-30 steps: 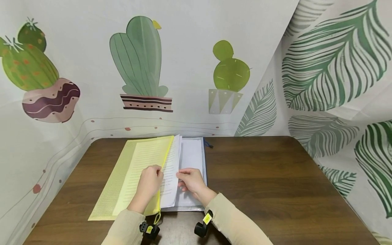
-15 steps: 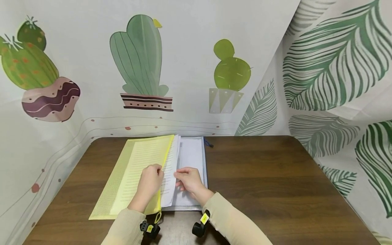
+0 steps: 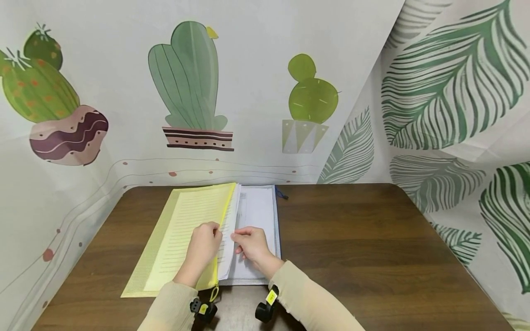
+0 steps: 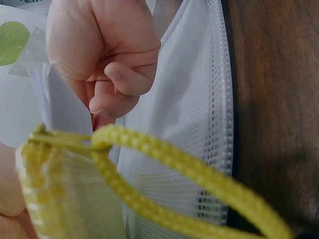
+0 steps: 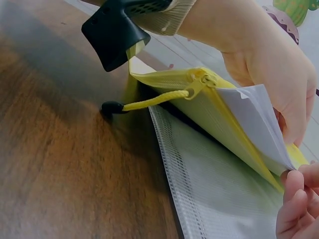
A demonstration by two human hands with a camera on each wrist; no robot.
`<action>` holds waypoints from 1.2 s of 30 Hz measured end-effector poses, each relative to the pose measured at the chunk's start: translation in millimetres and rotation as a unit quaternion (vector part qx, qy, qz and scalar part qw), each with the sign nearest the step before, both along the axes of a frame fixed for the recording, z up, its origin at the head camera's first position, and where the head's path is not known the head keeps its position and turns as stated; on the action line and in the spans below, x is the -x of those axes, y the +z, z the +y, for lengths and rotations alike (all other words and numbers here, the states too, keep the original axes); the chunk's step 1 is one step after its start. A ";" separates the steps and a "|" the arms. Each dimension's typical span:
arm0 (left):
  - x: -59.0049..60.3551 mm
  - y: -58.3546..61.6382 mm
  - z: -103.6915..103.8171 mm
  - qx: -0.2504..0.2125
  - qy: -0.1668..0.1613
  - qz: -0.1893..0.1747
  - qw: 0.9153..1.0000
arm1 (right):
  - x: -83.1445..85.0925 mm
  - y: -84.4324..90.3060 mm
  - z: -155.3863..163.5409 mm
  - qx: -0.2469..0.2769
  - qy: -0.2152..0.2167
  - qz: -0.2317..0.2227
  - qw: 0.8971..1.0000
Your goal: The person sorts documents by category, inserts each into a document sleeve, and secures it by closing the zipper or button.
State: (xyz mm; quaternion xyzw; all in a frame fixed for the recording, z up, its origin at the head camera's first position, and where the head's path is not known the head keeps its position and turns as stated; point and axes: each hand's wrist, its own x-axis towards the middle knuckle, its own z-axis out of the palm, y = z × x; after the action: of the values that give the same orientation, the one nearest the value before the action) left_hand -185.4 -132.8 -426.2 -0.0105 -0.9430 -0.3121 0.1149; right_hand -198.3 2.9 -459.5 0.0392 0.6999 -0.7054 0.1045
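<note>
From the head view we see our left hand (image 3: 204,245) holding open the yellow mesh pouch (image 3: 165,248) on the counter (image 3: 372,248), our right hand (image 3: 251,243) pinching white papers (image 3: 229,248) beside it. The right-wrist view shows the pouch's woven zipper cord (image 5: 154,100).

Curtained desk (image 3: 372,239) booth, cactus backdrop (image 3: 188,78)

The head view looks down and forward over the whole counter (image 3: 372,239) toward the wall. Both wrist views sit very close, low over the counter, facing each other across the yellow pouch (image 3: 182,234), which all views share.
</note>
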 end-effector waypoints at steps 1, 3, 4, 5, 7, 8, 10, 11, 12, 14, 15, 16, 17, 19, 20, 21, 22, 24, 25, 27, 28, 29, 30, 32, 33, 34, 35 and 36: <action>-0.2 0.0 0.1 0.001 -0.001 0.001 1.000 | -0.2 -0.1 -0.8 -0.002 -0.001 0.001 1.000; -0.2 -0.1 0.2 0.003 0.000 0.002 1.000 | -0.3 -0.3 -2.4 -0.007 -0.002 0.002 1.000; -0.2 0.1 0.3 0.003 -0.001 0.000 1.000 | -0.5 -0.3 -3.2 -0.009 -0.003 0.003 1.000; -0.2 0.1 0.4 0.003 -0.001 0.000 1.000 | -0.7 -0.2 -3.9 -0.010 -0.004 0.004 1.000; -0.1 0.1 0.9 0.003 0.001 -0.001 1.000 | -1.2 0.1 -5.3 -0.011 -0.006 0.007 1.000; 0.2 0.0 1.2 0.003 0.001 0.001 1.000 | -1.5 0.3 -5.8 -0.010 -0.008 0.007 1.000; 0.2 0.2 2.0 0.002 0.000 0.002 1.000 | -1.5 0.5 -6.9 -0.008 -0.012 0.010 1.000; 0.2 0.3 2.4 0.002 -0.001 0.002 1.000 | -1.3 0.5 -7.4 -0.007 -0.013 0.010 1.000; 0.1 0.5 2.7 0.001 -0.001 0.002 1.000 | -1.2 0.4 -7.9 -0.007 -0.014 0.011 1.000; 0.1 0.7 2.9 0.000 -0.003 0.000 1.000 | -0.6 -0.2 -8.6 -0.008 -0.016 0.011 1.000; 0.0 0.8 2.9 0.000 -0.003 -0.001 1.000 | -0.1 -0.7 -9.1 -0.010 -0.017 0.012 1.000; 0.1 0.7 3.0 -0.001 -0.004 -0.001 1.000 | 0.3 -1.3 -9.6 -0.012 -0.017 0.013 1.000; 0.2 0.5 2.9 0.000 -0.005 0.000 1.000 | 0.4 -1.9 -10.0 -0.017 -0.018 0.016 1.000; 0.6 -0.1 2.9 0.003 -0.004 0.003 1.000 | 0.6 -2.9 -10.8 -0.031 -0.023 0.033 0.999; 0.8 -0.3 3.2 0.004 -0.004 0.005 1.000 | 0.5 -3.1 -11.1 -0.040 -0.025 0.044 0.998; 1.0 -0.5 3.4 0.005 -0.004 0.008 1.000 | 0.4 -3.3 -11.3 -0.050 -0.026 0.054 0.997; 1.1 -0.6 3.6 0.006 -0.003 0.010 1.000 | 0.1 -3.4 -11.6 -0.059 -0.029 0.063 0.996; 0.9 -0.6 4.2 0.006 -0.003 0.009 1.000 | -0.2 -3.5 -12.4 -0.073 -0.032 0.077 0.994; 0.9 -0.6 4.6 0.006 -0.003 0.008 1.000 | -0.4 -3.4 -12.8 -0.078 -0.033 0.082 0.993; 0.8 -0.3 5.7 0.005 -0.004 0.007 1.000 | -0.8 -3.0 -13.7 -0.084 -0.033 0.080 0.993; 0.7 -0.2 6.2 0.005 -0.004 0.006 1.000 | -0.9 -2.8 -14.3 -0.085 -0.034 0.078 0.993; 0.7 -0.2 6.6 0.005 -0.004 0.005 1.000 | -1.2 -2.4 -14.7 -0.087 -0.034 0.078 0.993; 0.7 -0.1 7.1 0.005 -0.004 0.004 1.000 | -1.6 -2.2 -14.7 -0.090 -0.034 0.079 0.992; 0.7 0.0 7.7 0.004 -0.004 0.004 1.000 | -2.1 -1.3 -14.9 -0.093 -0.034 0.078 0.992; 0.8 -0.1 7.8 0.003 -0.004 0.003 1.000 | -2.2 -1.0 -14.7 -0.094 -0.034 0.079 0.992; 0.9 -0.2 7.8 0.003 -0.003 0.003 1.000 | -2.4 -0.6 -14.3 -0.095 -0.034 0.081 0.992; 1.1 -0.2 7.9 0.002 -0.003 0.003 1.000 | -2.5 -0.3 -13.9 -0.095 -0.033 0.083 0.991; 1.3 -0.1 7.8 0.002 -0.003 0.003 1.000 | -2.7 -0.2 -13.4 -0.095 -0.032 0.085 0.991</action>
State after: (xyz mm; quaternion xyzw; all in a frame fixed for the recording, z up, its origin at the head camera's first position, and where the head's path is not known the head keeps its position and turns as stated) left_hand -186.7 -124.9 -426.3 -0.0143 -0.9432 -0.3109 0.1164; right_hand -195.7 -10.5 -459.6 0.0115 0.7683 -0.6397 0.0182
